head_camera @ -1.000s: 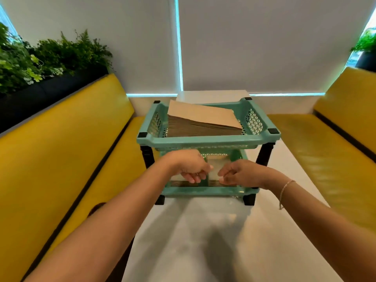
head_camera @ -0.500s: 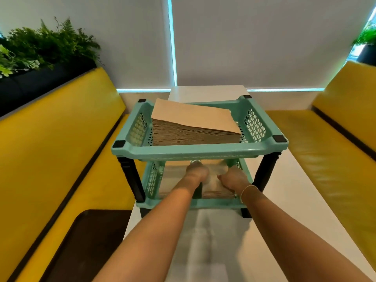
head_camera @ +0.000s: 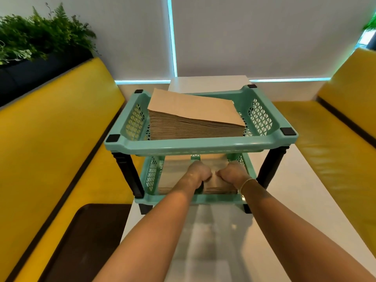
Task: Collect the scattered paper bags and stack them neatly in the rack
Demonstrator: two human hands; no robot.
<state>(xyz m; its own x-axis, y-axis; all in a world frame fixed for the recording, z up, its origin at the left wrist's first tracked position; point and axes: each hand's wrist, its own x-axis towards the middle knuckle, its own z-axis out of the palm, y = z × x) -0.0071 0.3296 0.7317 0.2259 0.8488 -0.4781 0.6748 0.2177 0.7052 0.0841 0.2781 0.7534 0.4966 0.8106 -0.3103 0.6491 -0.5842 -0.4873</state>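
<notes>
Teal plastic rack, two tiers, is standing mid-table; we are reaching both hands into its lower tier. Left hand and right hand, fingers curled down, are gripping a low stack of brown paper bags, apparently seating it squarely. Upper stack is lying slightly askew toward the tier's left wall.

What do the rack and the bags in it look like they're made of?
The rack looks like moulded teal plastic with a slight sheen, lattice-pierced side walls and black posts. The bags look like matte brown kraft paper, judging by their thin layered edges.
</notes>
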